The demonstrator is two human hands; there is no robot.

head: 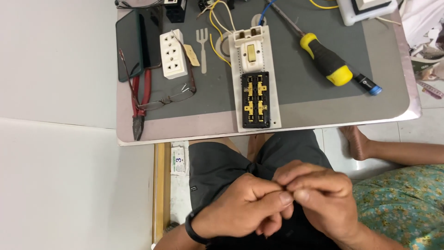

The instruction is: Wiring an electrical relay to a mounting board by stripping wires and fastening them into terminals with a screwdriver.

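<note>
Both hands are down in my lap right now, left hand and right hand pressed together at the fingertips, thumbs and forefingers pinched tight on something tiny. Honestly I can't tell what from this angle, it's completely hidden between the pads, maybe a small screw or a bit of wire, but that's a guess. So both grips are closed down to a fine pinch, other fingers curled in, wrists angled toward each other over my dark shorts, black band on my left wrist. Looks to me like I'm at the fiddly prep stage, working a small part by hand well away from the board. The long white plastic switch-and-socket board with the black terminal block and brass contacts sits on the grey worktop just ahead of my knees, yellow wires looping off its top end. The yellow-and-black handled screwdriver lies to its right, well apart from my hands. Left of it there's a white 3-outlet socket block, thin-framed glasses, red-handled pliers and a dark phone. Next move probably needs a steady reach up to the board without losing the pinch.
</note>
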